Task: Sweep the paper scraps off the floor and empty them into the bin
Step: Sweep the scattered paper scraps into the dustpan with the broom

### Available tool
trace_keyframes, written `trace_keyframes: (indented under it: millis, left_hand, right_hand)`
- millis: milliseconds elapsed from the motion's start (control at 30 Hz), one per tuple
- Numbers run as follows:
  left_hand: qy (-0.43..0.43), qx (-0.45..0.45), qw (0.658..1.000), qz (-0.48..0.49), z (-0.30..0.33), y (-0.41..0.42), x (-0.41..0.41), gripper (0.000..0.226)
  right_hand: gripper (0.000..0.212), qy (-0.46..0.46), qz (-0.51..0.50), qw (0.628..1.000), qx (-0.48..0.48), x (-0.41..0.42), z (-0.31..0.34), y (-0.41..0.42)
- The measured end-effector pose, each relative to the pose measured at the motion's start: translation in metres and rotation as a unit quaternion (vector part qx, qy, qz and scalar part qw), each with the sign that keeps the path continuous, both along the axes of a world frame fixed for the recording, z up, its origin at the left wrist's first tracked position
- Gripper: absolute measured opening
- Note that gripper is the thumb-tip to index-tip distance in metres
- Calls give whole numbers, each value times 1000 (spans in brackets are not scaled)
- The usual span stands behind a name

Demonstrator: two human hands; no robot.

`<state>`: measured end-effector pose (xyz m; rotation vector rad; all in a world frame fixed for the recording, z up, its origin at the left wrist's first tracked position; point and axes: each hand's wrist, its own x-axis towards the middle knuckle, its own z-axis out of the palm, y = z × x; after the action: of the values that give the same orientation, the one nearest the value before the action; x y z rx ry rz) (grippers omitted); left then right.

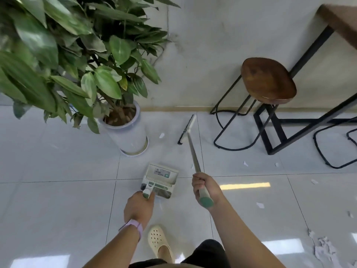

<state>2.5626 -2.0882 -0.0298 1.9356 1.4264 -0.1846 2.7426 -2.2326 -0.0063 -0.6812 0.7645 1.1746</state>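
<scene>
Fingers of the left hand (pixel 138 206) grasp the green-tipped handle of a white plastic dustpan (pixel 160 180) resting on the pale tiled floor (pixel 58 190). The right hand (pixel 206 187) clenches a metal-shafted broom (pixel 190 144), its bristle head near a white potted plant (pixel 129 132). White paper scraps (pixel 320 248) lie scattered at right.

Left hand (pixel 139 206) grip curled, right hand (pixel 206 187) grip curled, both arms extended forward
</scene>
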Motion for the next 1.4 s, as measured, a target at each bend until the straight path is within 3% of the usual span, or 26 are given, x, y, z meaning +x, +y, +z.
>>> trace_keyframes:
  millis: [67, 200, 433, 633, 800, 933, 1067, 1200, 1333, 1400]
  left_hand:
    - [-1, -6, 1000, 2, -7, 26, 15, 35]
    - [-1, -16, 999, 31, -27, 69, 41, 27]
    - [21, -3, 997, 69, -52, 125, 74, 38]
    - [63, 44, 994, 78, -57, 176, 83, 35]
    - [74, 60, 993, 66, -54, 171, 105, 36]
    - [76, 52, 994, 64, -55, 189, 98, 36]
    - [72, 55, 994, 60, -54, 197, 89, 34]
    - [70, 63, 994, 57, -49, 211, 89, 38]
    - [68, 57, 995, 56, -47, 216, 92, 41]
    - [64, 54, 995, 57, -48, 207, 96, 38]
  right_hand:
    - [28, 14, -5, 999, 31, 13, -9, 37]
    - [62, 52, -23, 989, 136, 40, -27, 97]
    - [57, 112, -47, 977, 178, 73, -81, 181]
    - [55, 162, -102, 970, 149, 88, -136, 220]
    - [54, 181, -111, 968, 134, 65, -168, 188]
    - [24, 157, -68, 983, 71, 40, -164, 156]
    - [57, 156, -67, 984, 56, 21, -142, 125]
    - [65, 148, -92, 985, 7, 11, -106, 82]
    - [51, 122, -112, 984, -66, 21, -62, 41]
    - [31, 116, -129, 978, -115, 24, -45, 30]
